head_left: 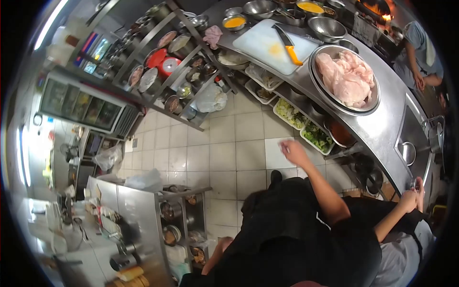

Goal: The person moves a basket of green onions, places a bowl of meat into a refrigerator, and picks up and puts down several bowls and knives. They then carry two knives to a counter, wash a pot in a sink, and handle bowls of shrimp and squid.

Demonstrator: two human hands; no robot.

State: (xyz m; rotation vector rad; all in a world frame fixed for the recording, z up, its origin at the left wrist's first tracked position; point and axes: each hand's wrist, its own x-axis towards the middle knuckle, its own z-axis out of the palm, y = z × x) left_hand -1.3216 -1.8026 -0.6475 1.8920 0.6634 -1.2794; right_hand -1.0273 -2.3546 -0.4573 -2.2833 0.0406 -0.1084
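My right hand (293, 152) is held out over the tiled floor, fingers loosely bent, with nothing visible in it. Nearest to it are the trays of chopped cabbage (288, 114) and broccoli (316, 136) on the shelf under the steel counter. My left hand (223, 247) hangs low beside my body, near the lower shelf unit; its fingers are blurred and mostly hidden. On the counter stands a metal bowl (372, 106) piled with raw chicken (348, 79). A knife with an orange handle (292, 55) lies on a white cutting board (253, 40).
A co-worker's hands (412, 197) are close at my right, by the sink (415, 138). Another person (423, 57) stands near the stove flames (382, 14). A rack (167, 98) with pots, a glass-front fridge (81, 103) and a steel table (136, 205) line the left.
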